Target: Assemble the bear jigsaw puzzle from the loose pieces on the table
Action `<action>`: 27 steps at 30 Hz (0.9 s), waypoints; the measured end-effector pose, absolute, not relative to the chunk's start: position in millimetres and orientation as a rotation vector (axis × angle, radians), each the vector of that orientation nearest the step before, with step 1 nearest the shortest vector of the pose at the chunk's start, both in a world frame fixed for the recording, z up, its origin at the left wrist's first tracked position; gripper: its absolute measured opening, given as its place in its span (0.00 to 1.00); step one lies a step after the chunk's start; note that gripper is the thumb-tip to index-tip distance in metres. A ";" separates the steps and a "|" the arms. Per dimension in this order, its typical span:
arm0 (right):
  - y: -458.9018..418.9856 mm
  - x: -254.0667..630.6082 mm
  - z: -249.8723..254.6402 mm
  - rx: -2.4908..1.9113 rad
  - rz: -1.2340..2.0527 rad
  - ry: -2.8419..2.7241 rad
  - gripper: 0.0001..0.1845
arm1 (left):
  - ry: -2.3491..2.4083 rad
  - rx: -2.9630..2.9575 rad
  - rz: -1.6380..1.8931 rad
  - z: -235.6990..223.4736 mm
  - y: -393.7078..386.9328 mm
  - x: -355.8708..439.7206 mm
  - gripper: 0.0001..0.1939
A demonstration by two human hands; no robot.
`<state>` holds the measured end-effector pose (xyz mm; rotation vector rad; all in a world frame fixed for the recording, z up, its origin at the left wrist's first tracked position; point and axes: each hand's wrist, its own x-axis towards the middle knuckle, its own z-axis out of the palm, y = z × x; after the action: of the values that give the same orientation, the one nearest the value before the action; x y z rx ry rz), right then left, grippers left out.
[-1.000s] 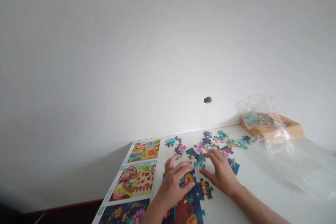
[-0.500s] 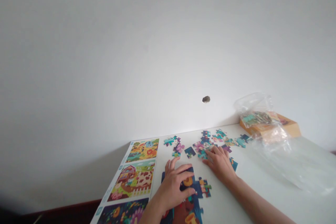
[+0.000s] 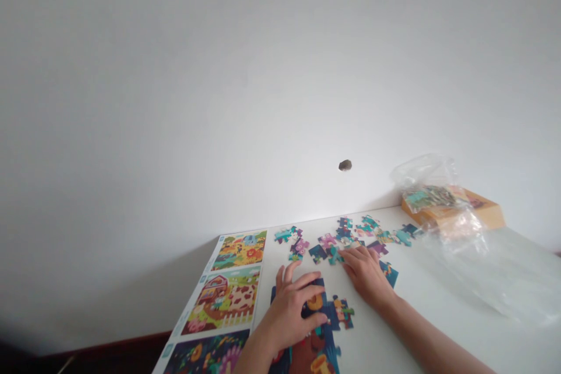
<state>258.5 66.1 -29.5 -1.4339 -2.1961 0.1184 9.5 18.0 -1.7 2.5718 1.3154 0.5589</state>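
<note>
My left hand [image 3: 291, 307] lies with fingers spread over a partly joined jigsaw puzzle [image 3: 319, 342] with a dark blue and brown picture. A joined puzzle piece [image 3: 343, 311] juts out on its right side. My right hand [image 3: 364, 269] rests farther back among loose puzzle pieces [image 3: 344, 234], its fingers stretched forward and low. A teal puzzle piece [image 3: 334, 255] lies just at its fingertips; whether anything is under the fingers is hidden. Beside that hand is a blue puzzle piece [image 3: 389, 272], partly covered by it.
A picture sheet [image 3: 239, 298] with several printed scenes lies along the table's left edge. At the back right, a clear plastic bag [image 3: 432, 196] with pieces inside sits on a yellow box [image 3: 488, 213]. The white wall [image 3: 280, 99] with a small hole [image 3: 345, 165] stands behind the table.
My right hand has drawn its fingers closer together and shifted slightly among the pieces. A teal piece has moved left, towards the dark blue piece. My left hand stays in place.
</note>
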 end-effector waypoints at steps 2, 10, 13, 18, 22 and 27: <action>63.4 257.7 -26.9 -1.415 0.134 -2.207 0.20 | 1.325 2.573 0.530 0.2 17.4 9.4 0.23; 59.1 256.3 -32.7 -1.544 -0.066 -2.107 0.20 | 1.326 2.562 0.482 2.7 17.7 7.6 0.25; 60.5 258.6 -37.2 -1.714 -0.136 -2.010 0.20 | 1.340 2.540 0.475 2.6 18.1 7.9 0.27; 59.7 259.3 -33.9 -1.790 0.023 -2.126 0.23 | 1.374 2.485 0.407 3.9 18.0 9.3 0.28; 58.2 256.5 -29.3 -1.747 0.126 -2.226 0.27 | 1.382 2.476 0.374 5.2 17.8 9.8 0.28; 56.5 256.2 -26.3 -1.671 0.204 -2.293 0.28 | 1.389 2.478 0.363 5.7 17.6 10.2 0.28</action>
<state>256.2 56.5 -26.3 -1.6713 -2.2930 0.2038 10.2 17.6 5.7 2.4780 1.3892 0.3631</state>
